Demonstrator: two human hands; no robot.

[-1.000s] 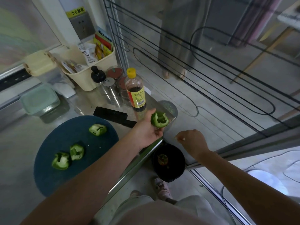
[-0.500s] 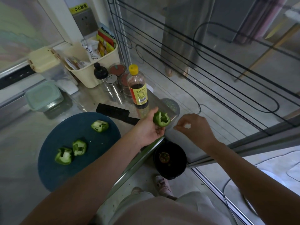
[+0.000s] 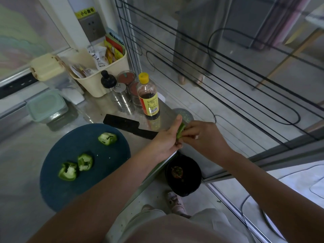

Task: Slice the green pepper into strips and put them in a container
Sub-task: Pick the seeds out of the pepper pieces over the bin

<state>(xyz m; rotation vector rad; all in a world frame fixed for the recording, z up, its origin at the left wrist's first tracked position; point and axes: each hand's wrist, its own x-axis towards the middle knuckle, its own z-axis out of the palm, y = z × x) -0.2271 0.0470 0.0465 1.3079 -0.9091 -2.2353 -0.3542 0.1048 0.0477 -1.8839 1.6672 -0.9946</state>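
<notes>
Head view: pepper quarter (image 3: pixel 180 131) is gripped in the left hand (image 3: pixel 166 141) past the bench (image 3: pixel 19 155) edge, at 3 o'clock of the cutting board (image 3: pixel 73 190); its inside is pinched by the right hand (image 3: pixel 203 137). Three other pieces (image 3: pixel 107 138) lie on the board. Pith is judged best stripped with the quarter kept over the black bin (image 3: pixel 192 163), at 6 o'clock, so seeds drop in.

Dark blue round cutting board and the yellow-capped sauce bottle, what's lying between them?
A black flat-bladed knife lies on the steel counter, in the head view.
</notes>
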